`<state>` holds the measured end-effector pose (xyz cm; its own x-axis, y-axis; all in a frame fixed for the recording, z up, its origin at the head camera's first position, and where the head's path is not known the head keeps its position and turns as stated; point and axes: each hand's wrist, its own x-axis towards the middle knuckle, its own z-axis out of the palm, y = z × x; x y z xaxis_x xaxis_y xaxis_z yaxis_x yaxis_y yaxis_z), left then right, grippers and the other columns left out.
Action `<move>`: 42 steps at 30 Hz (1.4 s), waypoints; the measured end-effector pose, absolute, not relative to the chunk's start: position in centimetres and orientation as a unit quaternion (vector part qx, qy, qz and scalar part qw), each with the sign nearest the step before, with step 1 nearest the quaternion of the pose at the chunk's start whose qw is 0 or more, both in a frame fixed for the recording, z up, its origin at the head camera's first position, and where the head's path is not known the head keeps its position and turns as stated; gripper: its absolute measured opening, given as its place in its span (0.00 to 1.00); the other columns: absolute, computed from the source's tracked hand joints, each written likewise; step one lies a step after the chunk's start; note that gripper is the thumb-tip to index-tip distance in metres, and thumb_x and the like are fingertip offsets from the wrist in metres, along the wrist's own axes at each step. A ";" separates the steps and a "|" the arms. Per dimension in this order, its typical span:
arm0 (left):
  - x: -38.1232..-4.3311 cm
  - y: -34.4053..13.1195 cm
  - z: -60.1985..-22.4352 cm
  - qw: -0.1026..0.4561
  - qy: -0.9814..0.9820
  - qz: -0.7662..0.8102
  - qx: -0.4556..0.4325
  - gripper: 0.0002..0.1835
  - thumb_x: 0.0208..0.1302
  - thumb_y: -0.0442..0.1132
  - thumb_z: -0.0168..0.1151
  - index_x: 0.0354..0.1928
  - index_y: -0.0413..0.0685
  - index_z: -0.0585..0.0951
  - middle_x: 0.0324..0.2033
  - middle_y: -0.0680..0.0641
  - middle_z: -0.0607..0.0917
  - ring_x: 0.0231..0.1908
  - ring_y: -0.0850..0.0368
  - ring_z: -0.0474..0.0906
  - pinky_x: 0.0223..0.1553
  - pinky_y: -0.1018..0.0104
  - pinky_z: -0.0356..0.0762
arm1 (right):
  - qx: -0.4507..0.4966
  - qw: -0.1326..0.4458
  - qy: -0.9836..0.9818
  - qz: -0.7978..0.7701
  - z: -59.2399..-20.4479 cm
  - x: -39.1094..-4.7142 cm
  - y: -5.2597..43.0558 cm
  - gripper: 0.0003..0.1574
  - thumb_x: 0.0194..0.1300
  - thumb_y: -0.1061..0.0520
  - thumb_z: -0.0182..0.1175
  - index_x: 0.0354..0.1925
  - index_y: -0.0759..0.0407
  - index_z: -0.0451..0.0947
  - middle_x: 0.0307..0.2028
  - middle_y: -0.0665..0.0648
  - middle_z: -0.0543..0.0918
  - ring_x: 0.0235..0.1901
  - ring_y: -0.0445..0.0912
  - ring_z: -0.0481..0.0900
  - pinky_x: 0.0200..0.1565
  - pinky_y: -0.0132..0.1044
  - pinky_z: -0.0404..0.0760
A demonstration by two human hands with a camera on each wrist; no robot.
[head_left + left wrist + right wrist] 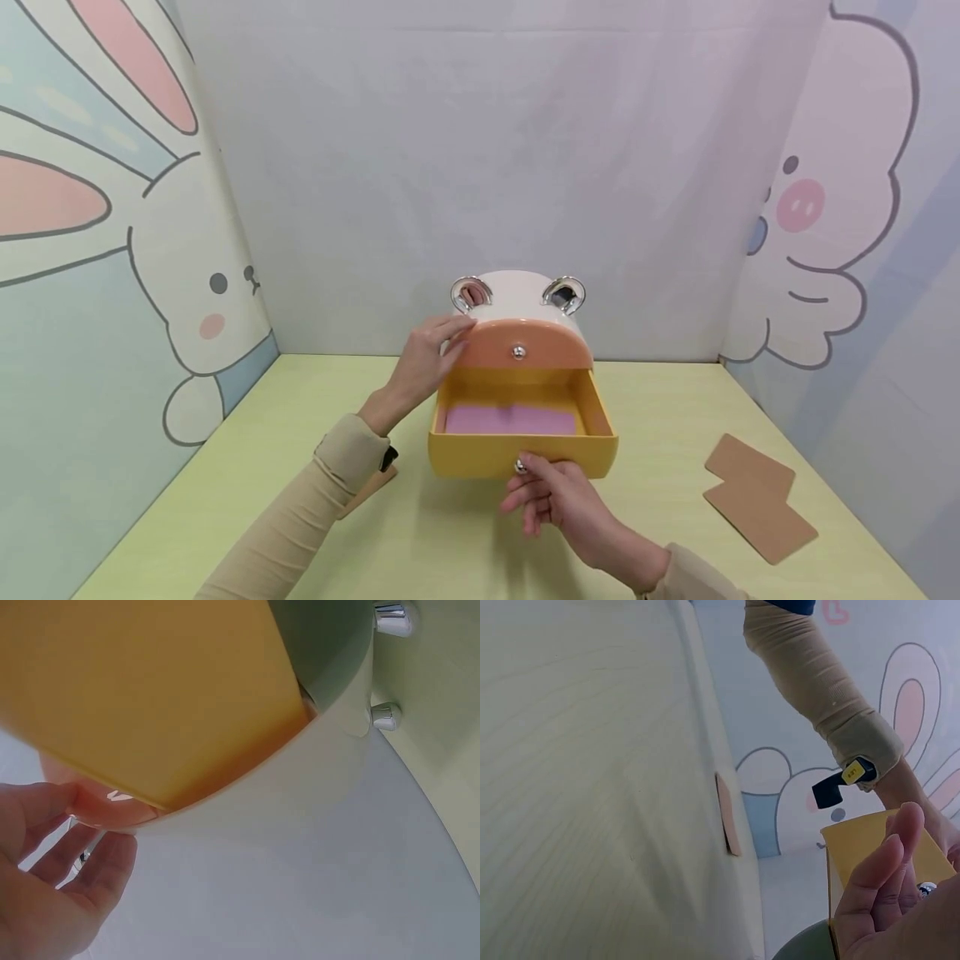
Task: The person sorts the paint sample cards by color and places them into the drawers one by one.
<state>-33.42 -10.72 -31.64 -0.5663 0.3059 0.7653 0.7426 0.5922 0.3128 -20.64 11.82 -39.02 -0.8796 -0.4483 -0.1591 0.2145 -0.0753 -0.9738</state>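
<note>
Yellow drawer is jutting from white cabinet; probably light, stiff, slick plastic, lower knob offering surest hold. Right hand is pinching knob; left hand, fingers loosely spread, is touching orange front.

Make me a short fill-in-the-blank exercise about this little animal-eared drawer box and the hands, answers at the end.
The right hand holds the silver ____ of the lower drawer.
The ____ hand touches the upper drawer.
The lower drawer is coloured ____.
The white top bears ____ silver ears.

Missing words: knob; left; yellow; two.
</note>
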 end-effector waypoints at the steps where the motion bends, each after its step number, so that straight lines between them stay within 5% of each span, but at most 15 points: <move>1: -33.4 -10.7 -31.6 0.339 -0.825 -0.321 -0.317 0.14 0.61 0.32 0.64 0.50 0.42 0.84 0.47 0.43 0.86 0.48 0.46 0.81 0.52 0.52 0.79 | -0.091 0.226 0.642 -0.727 -39.0 -20.7 11.8 0.25 0.70 0.40 0.51 0.35 0.61 0.78 0.25 0.48 0.88 0.15 0.38 0.79 0.23 0.31 0.77; 42: -33.2 -10.7 -31.4 0.336 -0.826 -0.320 -0.321 0.14 0.62 0.31 0.64 0.50 0.41 0.84 0.48 0.42 0.86 0.48 0.46 0.81 0.54 0.53 0.79 | -0.101 0.164 0.670 -0.717 -39.8 -27.3 11.9 0.27 0.72 0.42 0.50 0.34 0.64 0.77 0.24 0.49 0.87 0.18 0.40 0.77 0.26 0.31 0.77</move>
<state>-33.19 -10.71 -31.44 -0.5682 0.3143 0.7605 0.7448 0.5893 0.3129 -27.33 11.91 -39.78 -0.9256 -0.3711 -0.0741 0.0993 -0.0492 -0.9938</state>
